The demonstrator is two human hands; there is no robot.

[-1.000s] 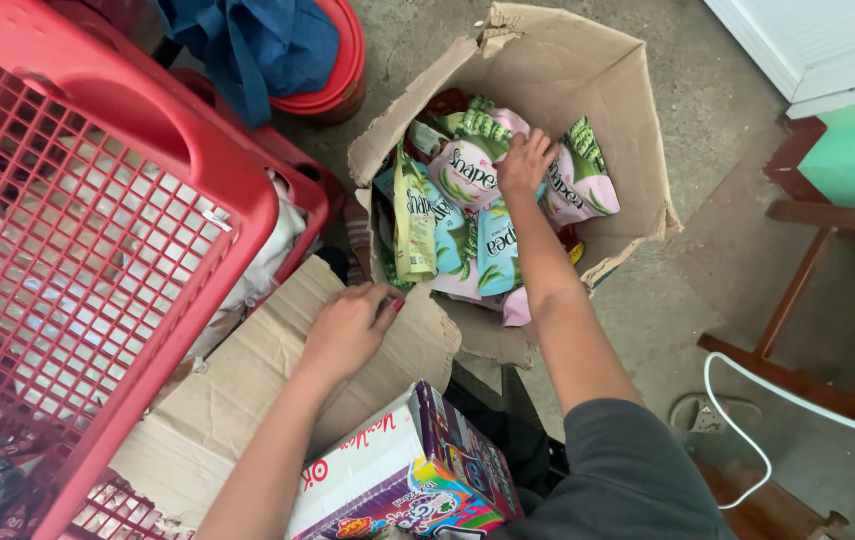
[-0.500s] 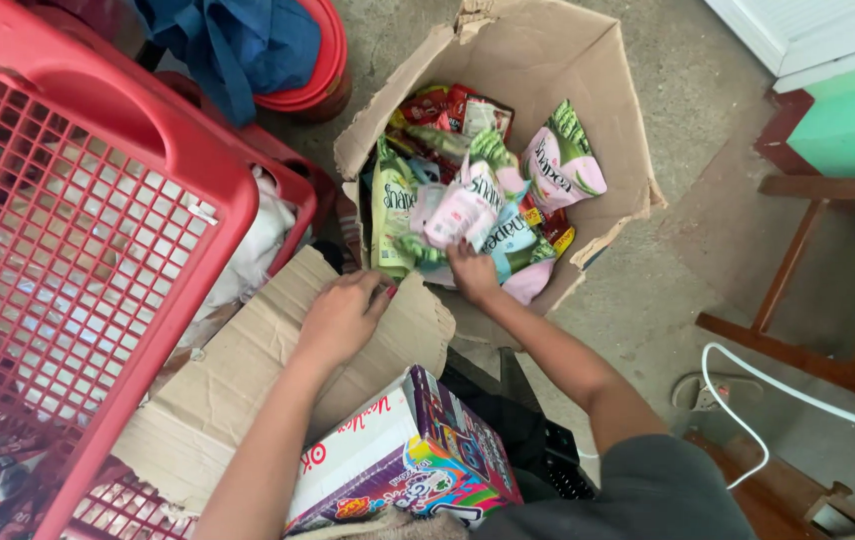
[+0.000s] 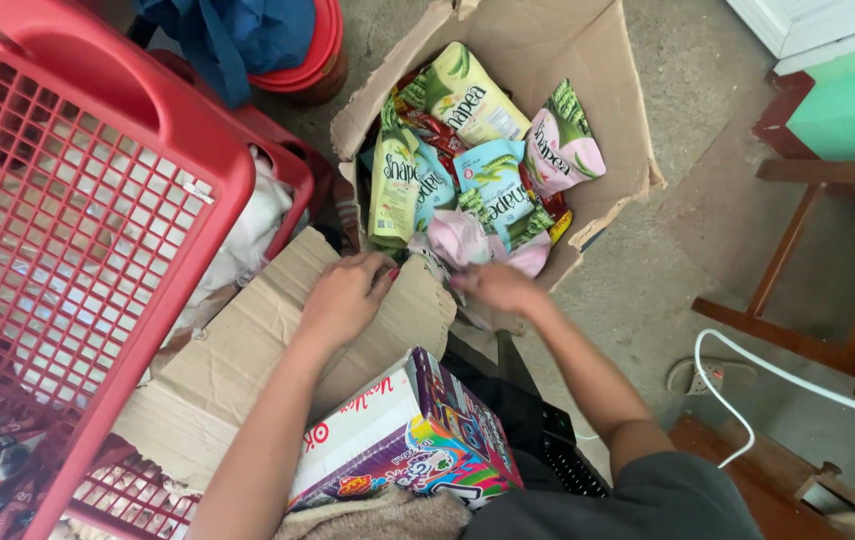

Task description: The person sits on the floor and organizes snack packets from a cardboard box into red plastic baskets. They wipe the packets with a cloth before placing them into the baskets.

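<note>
1. Two bare hands work low in the view, near each other but not touching. The left hand [image 3: 345, 297] lies palm down with fingers curled on a flattened cardboard flap [image 3: 247, 350], pressing on it rather than gripping.
2. The right hand [image 3: 500, 287] sits at three o'clock from the left, fingers bent at the near edge of the open cardboard box [image 3: 547, 50]; whether it pinches the pale pink snack bag [image 3: 462, 240] just above it, I cannot tell.
3. At twelve o'clock from the hands, the box holds a loose heap of glossy, crinkled snack bags [image 3: 467, 150] in yellow, light blue, green and pink, lying at all angles. Its walls are plain brown, bent and torn at the rim.
4. At six o'clock stands a printed carton [image 3: 417, 440], white and purple with bright cartoon colours, beside dark cloth.
5. At nine o'clock a red plastic basket [image 3: 77, 200] with a square grid wall fills the left side; white cloth [image 3: 257, 220] is bunched between it and the flap.
6. At eleven o'clock blue fabric [image 3: 237, 40] drapes over a round red tub [image 3: 312, 50].
7. Everything rests on a grey, rough concrete floor [image 3: 687, 120]. At three o'clock are dark red wooden furniture legs [image 3: 797, 230], a white cable [image 3: 787, 375] and a light sandal [image 3: 712, 375].
</note>
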